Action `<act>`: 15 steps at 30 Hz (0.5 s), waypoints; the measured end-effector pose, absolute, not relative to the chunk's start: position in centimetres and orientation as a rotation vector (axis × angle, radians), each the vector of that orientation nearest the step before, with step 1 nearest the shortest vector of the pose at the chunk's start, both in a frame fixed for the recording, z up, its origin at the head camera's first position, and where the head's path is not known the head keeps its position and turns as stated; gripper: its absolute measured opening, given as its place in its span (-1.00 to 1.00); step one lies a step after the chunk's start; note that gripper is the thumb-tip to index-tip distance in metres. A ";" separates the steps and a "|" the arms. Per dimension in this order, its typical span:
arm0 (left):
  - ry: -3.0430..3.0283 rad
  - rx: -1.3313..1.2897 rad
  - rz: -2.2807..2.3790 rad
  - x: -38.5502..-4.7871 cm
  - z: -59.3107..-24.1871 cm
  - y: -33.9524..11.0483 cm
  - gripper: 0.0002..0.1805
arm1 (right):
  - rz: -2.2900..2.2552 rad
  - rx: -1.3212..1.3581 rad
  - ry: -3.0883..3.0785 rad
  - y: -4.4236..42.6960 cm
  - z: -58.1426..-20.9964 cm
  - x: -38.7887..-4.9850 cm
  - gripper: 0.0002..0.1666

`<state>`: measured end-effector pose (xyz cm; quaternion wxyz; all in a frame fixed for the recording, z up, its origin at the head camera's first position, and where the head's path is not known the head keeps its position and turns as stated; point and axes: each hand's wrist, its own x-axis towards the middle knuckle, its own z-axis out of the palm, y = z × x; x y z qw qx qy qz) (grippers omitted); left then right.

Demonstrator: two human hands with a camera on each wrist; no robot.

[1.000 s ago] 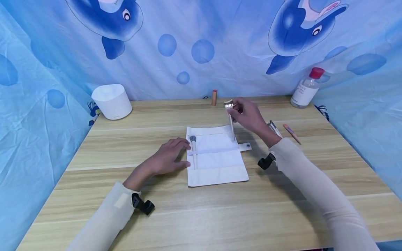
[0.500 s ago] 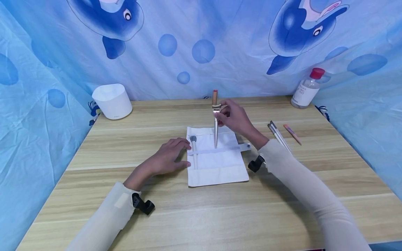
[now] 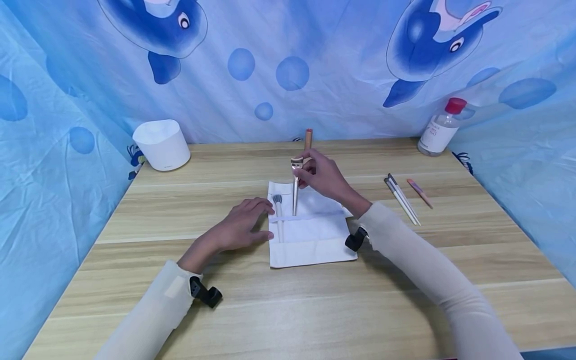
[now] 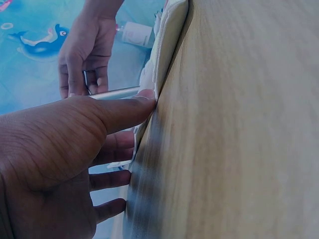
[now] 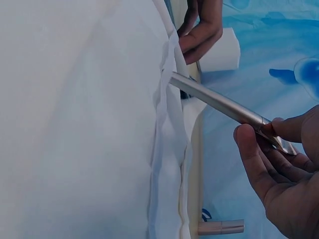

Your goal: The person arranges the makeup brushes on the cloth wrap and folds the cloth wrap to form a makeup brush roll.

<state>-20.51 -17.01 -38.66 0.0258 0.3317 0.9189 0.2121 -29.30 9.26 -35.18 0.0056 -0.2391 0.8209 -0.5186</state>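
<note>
A white cloth pouch point(image 3: 312, 250) lies unfolded on the table, a strap across its middle. One brush point(image 3: 279, 220) with grey bristles sits under the strap at the left side. My right hand point(image 3: 321, 175) pinches a silvery metallic tool point(image 3: 295, 195) near its wide top end; in the right wrist view the tool's point(image 5: 219, 102) narrow tip meets the strap point(image 5: 162, 109). My left hand point(image 3: 240, 225) rests at the pouch's left edge, fingers spread and thumb touching the cloth, as the left wrist view of the hand point(image 4: 65, 149) also shows.
Two slim white sticks point(image 3: 402, 200) and a pinkish pencil-like item point(image 3: 419, 193) lie to the right. A copper-coloured tube point(image 3: 308, 138) stands behind the right hand. At the back are a white container point(image 3: 162, 147) and a red-capped bottle point(image 3: 438, 131), before a blue curtain point(image 3: 216, 100).
My right hand has moved left with the metallic tool, from the pouch's right side toward the brush, and the tool's tip is lower, at the strap. My left hand has stayed in place.
</note>
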 end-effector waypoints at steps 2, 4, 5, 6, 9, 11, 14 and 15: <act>2.843 1.028 0.649 -20.5 -38.7 -17.0 -0.38 | -1.616 -0.745 2.550 9.1 -35.4 -29.2 -0.56; 2.843 1.019 0.645 -20.5 -38.7 -17.0 -0.38 | -1.592 -0.736 2.541 9.0 -35.6 -29.2 -0.57; 2.845 1.018 0.642 -20.5 -38.7 -17.0 -0.38 | -1.576 -0.727 2.536 8.9 -35.7 -29.1 -0.57; 2.845 1.017 0.640 -20.6 -38.7 -17.0 -0.38 | -1.560 -0.718 2.529 8.9 -35.8 -29.1 -0.58; 2.847 1.012 0.633 -20.6 -38.8 -17.1 -0.38 | -1.517 -0.686 2.506 9.0 -35.9 -29.0 -0.58; 2.849 1.013 0.629 -20.6 -38.8 -17.1 -0.38 | -1.493 -0.663 2.493 9.1 -36.1 -29.0 -0.58; 2.849 1.010 0.632 -20.7 -38.8 -17.1 -0.38 | -1.449 -0.638 2.485 9.2 -36.3 -29.0 -0.60; 2.849 1.007 0.634 -20.7 -38.9 -17.1 -0.38 | -1.427 -0.628 2.489 9.2 -36.3 -29.0 -0.60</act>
